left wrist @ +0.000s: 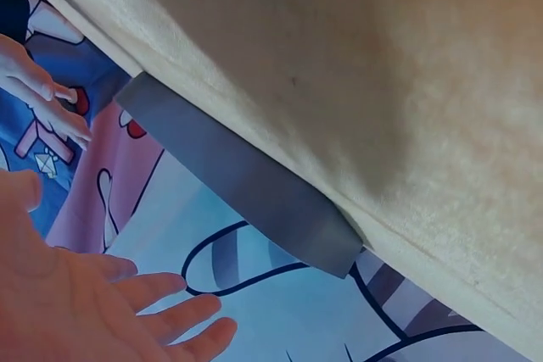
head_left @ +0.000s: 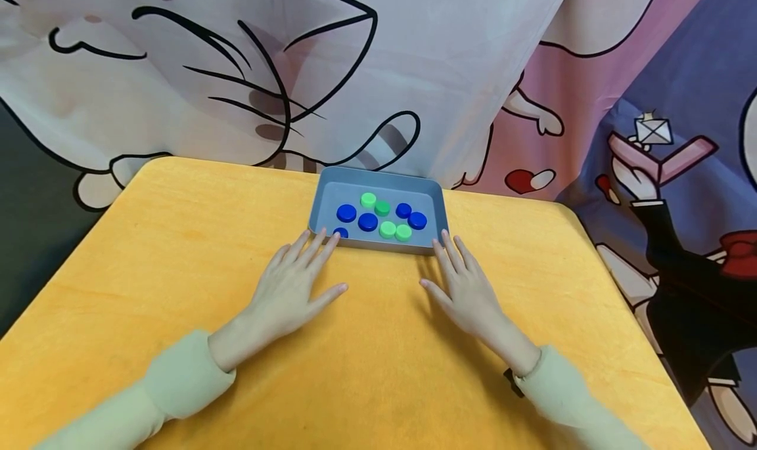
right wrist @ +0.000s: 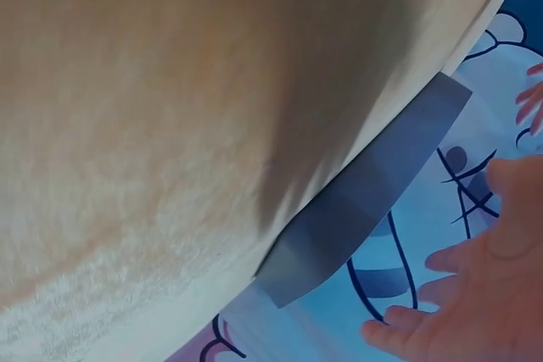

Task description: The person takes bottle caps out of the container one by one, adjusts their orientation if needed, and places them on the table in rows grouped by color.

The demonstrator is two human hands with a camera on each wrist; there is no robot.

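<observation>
A shallow blue-grey tray [head_left: 378, 179] sits at the far side of the table, with several dark blue round caps [head_left: 368, 222] and several green ones [head_left: 387, 230] lying in it. My left hand [head_left: 290, 282] hovers near the tray's front left corner, fingers straight and spread. Across from it, the right hand [head_left: 467, 286] is held by the front right corner, its fingers likewise extended. Neither holds anything. In the wrist views both the left hand [left wrist: 102, 303] and the right hand [right wrist: 475, 269] appear apart from the tray's outer wall [left wrist: 246, 184].
The yellow table [head_left: 378, 371] has its back edge just behind the tray. A cloth with cartoon drawings [head_left: 449, 62] hangs behind and to the right. A dark band [head_left: 513, 383] shows at the right wrist.
</observation>
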